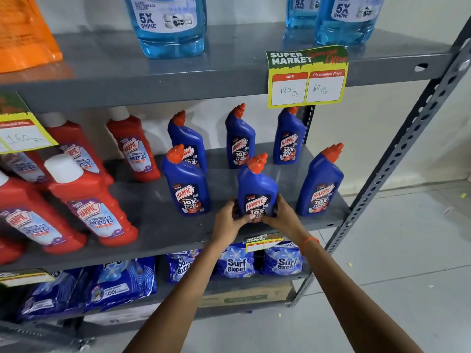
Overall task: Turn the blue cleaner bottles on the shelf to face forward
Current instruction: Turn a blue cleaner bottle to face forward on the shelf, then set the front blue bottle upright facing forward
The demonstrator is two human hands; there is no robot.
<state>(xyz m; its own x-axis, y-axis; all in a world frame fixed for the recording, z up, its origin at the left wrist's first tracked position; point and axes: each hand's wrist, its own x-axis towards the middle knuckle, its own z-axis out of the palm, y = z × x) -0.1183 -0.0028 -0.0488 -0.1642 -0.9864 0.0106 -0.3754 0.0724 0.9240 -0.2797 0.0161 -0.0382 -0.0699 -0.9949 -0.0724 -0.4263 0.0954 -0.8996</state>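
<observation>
The left hand (228,220) and the right hand (281,217) were both clamped on the base of the front middle blue bottle (256,189), which stood upright on the grey metal shelf (153,225), its label already toward the camera. To the far left stood red bathroom cleaner bottles (89,205) with white caps, glossy plastic and angular. Next came the front left blue bottle (187,187), with a back left blue bottle (187,138) behind it, a back middle blue bottle (239,138), a back right blue bottle (289,138), and a front right blue bottle (319,184) near the shelf edge. All were smooth, bent-necked, orange-capped. Every label seemed to show frontward, so the task looked nearly done, perhaps only a final squaring of the held one left
</observation>
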